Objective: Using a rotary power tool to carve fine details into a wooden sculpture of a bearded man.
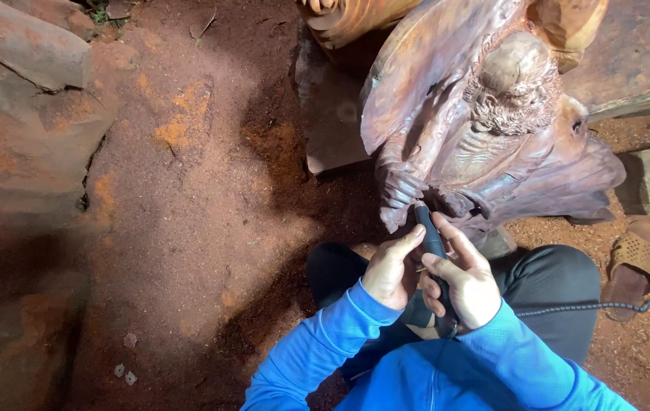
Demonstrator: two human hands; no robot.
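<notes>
Right hand [466,285] is gripping a slim, rigid rotary carving handpiece [433,243] mid-barrel; left hand [390,270] is steadying its front against the heavy wooden figure carving [485,129] (fragile detail).

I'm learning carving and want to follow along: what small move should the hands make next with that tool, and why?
Probably ease the tool tip slightly along the carving's lower folds. Both the left hand and right hand grip it, with its tip already at the wood there.
</notes>
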